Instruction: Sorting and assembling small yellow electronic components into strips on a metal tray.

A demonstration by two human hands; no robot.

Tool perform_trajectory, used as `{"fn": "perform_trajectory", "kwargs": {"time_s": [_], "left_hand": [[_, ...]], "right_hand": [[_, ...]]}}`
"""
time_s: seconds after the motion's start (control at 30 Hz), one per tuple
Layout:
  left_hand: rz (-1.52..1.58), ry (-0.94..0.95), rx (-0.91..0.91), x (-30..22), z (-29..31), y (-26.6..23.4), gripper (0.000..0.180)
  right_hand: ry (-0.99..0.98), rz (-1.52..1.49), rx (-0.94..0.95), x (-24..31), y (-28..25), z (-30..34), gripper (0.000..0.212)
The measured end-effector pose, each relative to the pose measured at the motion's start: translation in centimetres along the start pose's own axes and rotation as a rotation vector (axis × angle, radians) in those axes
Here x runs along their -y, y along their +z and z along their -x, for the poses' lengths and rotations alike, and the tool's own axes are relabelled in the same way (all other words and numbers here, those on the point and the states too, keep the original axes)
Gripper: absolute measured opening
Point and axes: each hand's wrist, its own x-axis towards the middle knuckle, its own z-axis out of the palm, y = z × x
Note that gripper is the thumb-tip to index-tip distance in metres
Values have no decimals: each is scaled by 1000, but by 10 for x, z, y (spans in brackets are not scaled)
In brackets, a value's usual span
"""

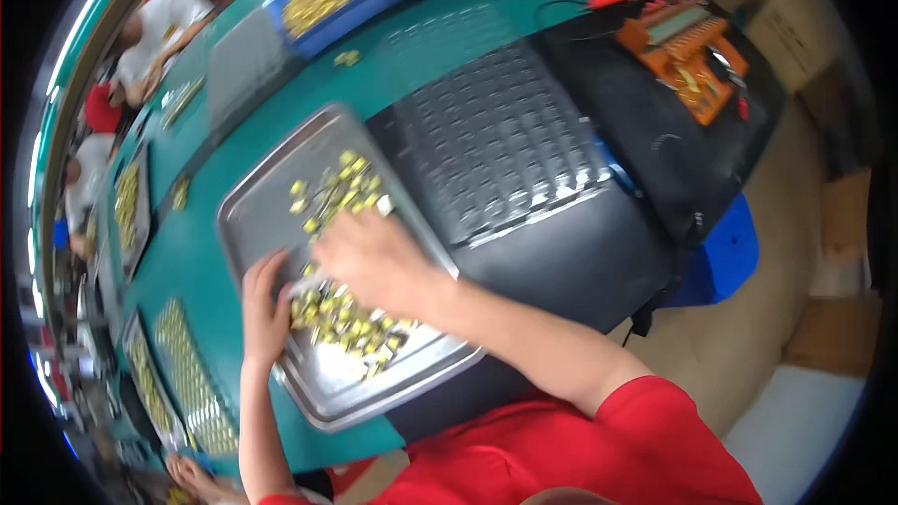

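The bare left hand [267, 307] curves over the left edge of the silver metal tray [257, 201], thumb parted; the bare right hand [367, 252] bends downward.

Bright, with glare on metal tray [271, 201], slight blur, bent edges

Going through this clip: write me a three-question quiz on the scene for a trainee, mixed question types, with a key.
1. Multiple choice: which is nearest the right side of the metal tray?
A) a blue bin of parts
B) a clear moulded sheet
C) an orange holder

2. True or false: the right hand is on the orange holder.

3. Fill in: the large open bin of yellowish parts at the top is ____.

Key: 1 B; 2 false, it is over the tray, among small yellowish pieces; 3 blue.
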Motion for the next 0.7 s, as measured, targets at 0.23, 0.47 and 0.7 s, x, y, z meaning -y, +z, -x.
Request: {"fn": "perform_trajectory", "kwargs": {"time_s": [0.23,0.47,0.7], "left_hand": [[78,-17,16,-19,6,-1,27],[289,-85,-152,-2,-51,-5,28],[121,90,-174,31,-149,63,20]], "right_hand": [[44,-7,-124,-28,-21,2,13],[40,37,-38,-30,-21,-5,21],[67,22,-27,-30,-18,-3,26]]}}
